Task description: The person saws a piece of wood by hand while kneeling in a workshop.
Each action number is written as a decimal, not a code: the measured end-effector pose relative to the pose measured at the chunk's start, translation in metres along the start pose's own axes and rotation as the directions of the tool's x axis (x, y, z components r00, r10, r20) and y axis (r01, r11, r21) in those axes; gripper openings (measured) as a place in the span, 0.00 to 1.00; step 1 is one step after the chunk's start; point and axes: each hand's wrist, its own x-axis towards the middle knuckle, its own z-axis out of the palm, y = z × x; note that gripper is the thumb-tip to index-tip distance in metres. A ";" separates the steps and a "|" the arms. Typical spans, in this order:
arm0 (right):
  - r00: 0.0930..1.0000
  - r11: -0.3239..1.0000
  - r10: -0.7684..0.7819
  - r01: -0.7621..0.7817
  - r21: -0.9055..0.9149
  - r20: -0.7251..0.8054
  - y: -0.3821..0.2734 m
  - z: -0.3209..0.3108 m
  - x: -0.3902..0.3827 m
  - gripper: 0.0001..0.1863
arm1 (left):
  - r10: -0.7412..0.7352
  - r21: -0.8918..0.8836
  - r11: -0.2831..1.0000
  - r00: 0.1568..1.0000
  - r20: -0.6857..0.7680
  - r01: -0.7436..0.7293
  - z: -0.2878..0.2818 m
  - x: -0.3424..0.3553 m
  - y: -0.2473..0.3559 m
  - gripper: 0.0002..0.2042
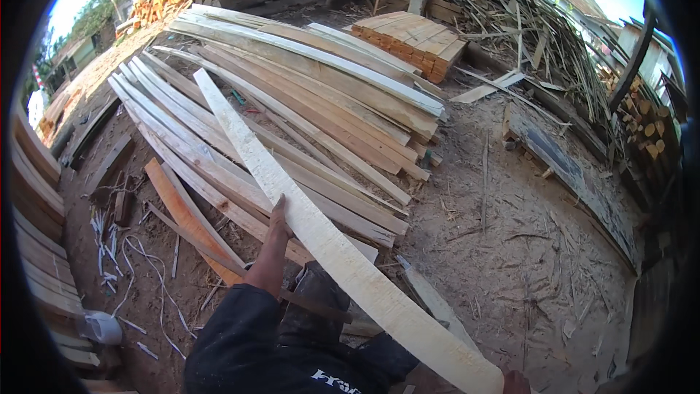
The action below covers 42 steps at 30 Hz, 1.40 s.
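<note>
A long pale wooden plank (pixel 332 252) runs slantwise across my front, from the upper left to the lower right. My left hand (pixel 278 220) is closed on its left edge near the middle, the fingers hidden beneath the wood. At the near end, by the lower rim of the picture, my right hand (pixel 516 383) grips the plank and shows only in part. Under the plank's far half lies a wide spread of sawn boards (pixel 313 113) on the ground. An orange-brown board (pixel 188 213) rests on the dirt left of my left forearm.
Stacked planks (pixel 44 241) line the left side. A white container (pixel 102 327) and pale cord (pixel 157 270) lie nearby. Beyond the boards stands a block of short lumber (pixel 415 40). A low dark bench-like board (pixel 565 168) and a heap of wood strips (pixel 539 44) are to the right.
</note>
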 end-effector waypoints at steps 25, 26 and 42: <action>0.617 -0.742 0.670 0.572 0.350 0.413 -0.058 0.145 0.295 0.23 | -0.624 0.199 0.778 0.695 0.357 0.596 0.074 -0.260 -0.274 0.24; 0.647 -0.795 0.607 0.504 0.337 0.462 -0.050 0.140 0.291 0.26 | -0.672 0.193 0.737 0.671 0.312 0.648 0.071 -0.253 -0.291 0.22; 0.342 -0.041 0.939 0.001 0.999 0.038 -0.022 0.187 0.266 0.24 | 0.020 0.755 0.555 0.913 0.408 -0.350 -0.040 -0.297 -0.076 0.17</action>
